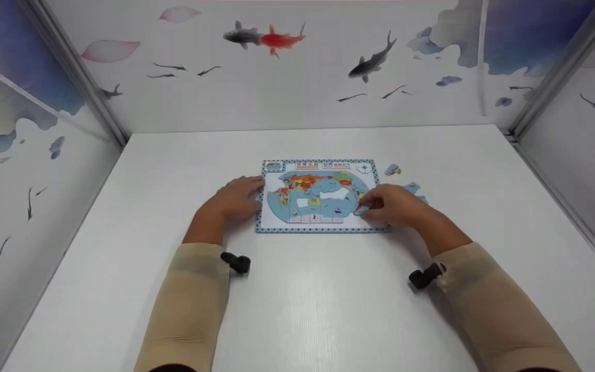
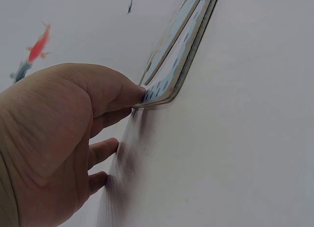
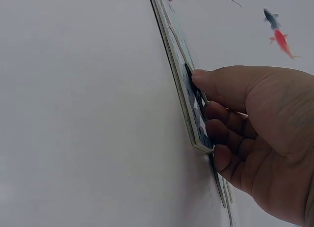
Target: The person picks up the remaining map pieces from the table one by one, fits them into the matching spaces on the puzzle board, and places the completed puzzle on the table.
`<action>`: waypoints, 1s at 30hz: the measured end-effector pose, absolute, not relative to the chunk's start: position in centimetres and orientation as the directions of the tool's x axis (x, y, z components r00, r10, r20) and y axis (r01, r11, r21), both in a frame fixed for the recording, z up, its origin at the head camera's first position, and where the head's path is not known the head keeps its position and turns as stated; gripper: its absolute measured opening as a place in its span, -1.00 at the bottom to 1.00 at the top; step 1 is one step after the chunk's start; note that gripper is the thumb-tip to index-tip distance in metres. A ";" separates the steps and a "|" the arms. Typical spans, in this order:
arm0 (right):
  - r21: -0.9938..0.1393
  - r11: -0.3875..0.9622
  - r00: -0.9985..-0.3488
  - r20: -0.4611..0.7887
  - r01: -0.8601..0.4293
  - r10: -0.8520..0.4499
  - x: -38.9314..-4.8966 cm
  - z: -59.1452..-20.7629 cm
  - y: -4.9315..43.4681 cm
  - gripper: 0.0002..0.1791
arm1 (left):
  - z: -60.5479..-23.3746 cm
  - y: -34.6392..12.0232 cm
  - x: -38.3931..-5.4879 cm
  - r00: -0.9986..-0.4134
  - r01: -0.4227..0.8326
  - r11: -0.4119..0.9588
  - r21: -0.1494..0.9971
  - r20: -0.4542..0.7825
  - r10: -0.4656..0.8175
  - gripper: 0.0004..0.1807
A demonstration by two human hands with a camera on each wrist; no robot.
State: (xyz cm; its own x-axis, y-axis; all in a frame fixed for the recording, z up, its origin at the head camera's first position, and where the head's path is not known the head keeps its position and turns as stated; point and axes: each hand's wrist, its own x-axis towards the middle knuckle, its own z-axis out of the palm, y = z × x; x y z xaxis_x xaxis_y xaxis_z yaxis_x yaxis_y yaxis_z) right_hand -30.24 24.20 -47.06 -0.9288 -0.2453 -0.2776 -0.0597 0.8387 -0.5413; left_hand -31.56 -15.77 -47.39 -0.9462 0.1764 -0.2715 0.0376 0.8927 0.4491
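A world-map jigsaw puzzle board [image 1: 318, 229] with a dotted blue border lies flat on the table. My left hand [image 1: 237, 199] rests at its left edge. In the left wrist view, the thumb of that hand [image 2: 54, 138] touches the dotted border near the corner, and its other fingers reach down to the tabletop. Over the map's right side, my right hand [image 1: 393, 205] pinches a small puzzle piece [image 1: 360, 210] between thumb and forefinger. From the right wrist, the thumb of this hand [image 3: 274, 124] is seen at the piece's dark edge [image 3: 194, 84], its other fingers curled beneath.
Several loose puzzle pieces lie right of the board, one blue and multicoloured [image 1: 393, 169], another light blue [image 1: 412, 187] beside the right hand. White patches show within the map [image 1: 301, 182]. Walls painted with fish [image 1: 282, 40] enclose the white table [image 1: 302, 289] at the back and sides.
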 end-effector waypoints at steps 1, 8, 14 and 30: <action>-0.542 0.839 -0.929 -0.279 -0.058 -0.244 -30.2 -47.1 24.2 -0.59 | -47.4 -15.7 -31.6 -0.947 0.036 0.893 0.449 -0.271 0.175 -0.24; -0.532 0.844 -0.931 -0.268 -0.072 -0.249 -30.2 -47.0 24.1 -0.60 | -47.5 -15.7 -31.6 -0.947 0.030 0.897 0.440 -0.274 0.166 -0.24; -0.533 0.844 -0.932 -0.272 -0.062 -0.240 -30.2 -47.0 23.9 -0.61 | -47.7 -15.8 -31.8 -0.947 0.048 0.897 0.440 -0.266 0.181 -0.23; -0.540 0.835 -0.934 -0.232 -0.107 -0.270 -29.9 -47.0 24.1 -0.70 | -47.3 -15.9 -31.4 -0.946 0.070 0.896 0.438 -0.256 0.199 -0.23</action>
State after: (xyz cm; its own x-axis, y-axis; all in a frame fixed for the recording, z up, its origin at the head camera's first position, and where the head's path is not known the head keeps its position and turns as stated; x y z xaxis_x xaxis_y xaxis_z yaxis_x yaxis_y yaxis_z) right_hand -29.92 24.10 -46.96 -0.9344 -0.2698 -0.2325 -0.1067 0.8348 -0.5401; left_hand -31.45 -15.91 -47.28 -0.9458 0.1992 -0.2564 0.0701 0.8964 0.4377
